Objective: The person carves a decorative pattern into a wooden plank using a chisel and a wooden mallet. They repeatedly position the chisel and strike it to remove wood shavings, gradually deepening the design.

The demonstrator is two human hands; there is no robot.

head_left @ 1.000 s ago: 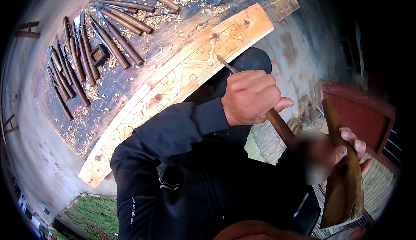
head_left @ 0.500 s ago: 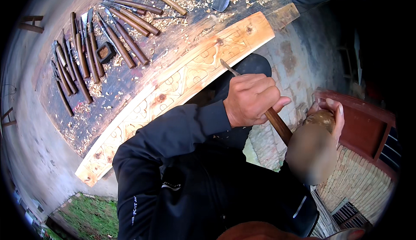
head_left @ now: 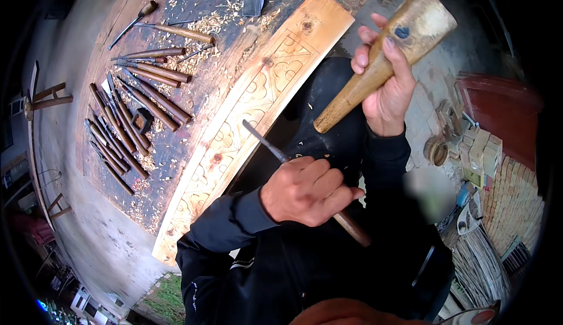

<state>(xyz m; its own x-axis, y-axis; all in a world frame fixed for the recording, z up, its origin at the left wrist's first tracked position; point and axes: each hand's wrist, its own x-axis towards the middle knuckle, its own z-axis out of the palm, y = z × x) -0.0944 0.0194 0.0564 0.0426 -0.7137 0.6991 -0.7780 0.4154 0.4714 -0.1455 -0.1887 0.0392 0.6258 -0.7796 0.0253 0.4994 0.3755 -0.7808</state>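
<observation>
My left hand (head_left: 306, 191) is closed around a wood-carving chisel (head_left: 265, 141), its steel blade pointing up and left and the end of its wooden handle sticking out below my fist. The blade's tip is over the near part of a long pale board (head_left: 258, 87) outlined with floral and scroll shapes; whether it touches the wood I cannot tell. Up and to the right, my right hand (head_left: 388, 90) grips a wooden mallet (head_left: 423, 20) about its middle. The thick head is tilted up to the right, the narrow handle end down to the left.
Many wooden-handled carving tools (head_left: 167, 107) lie on the dark worktable (head_left: 193, 131) beyond the board, among shavings. A small black square holder (head_left: 141, 120) and a dark flat piece (head_left: 253, 2) are there too. At right are stacked bricks (head_left: 482, 152) and a red panel (head_left: 498, 114).
My left hand has brought the chisel down and left along the board. My right hand has risen from the lower right with the mallet. The view has shifted too.
</observation>
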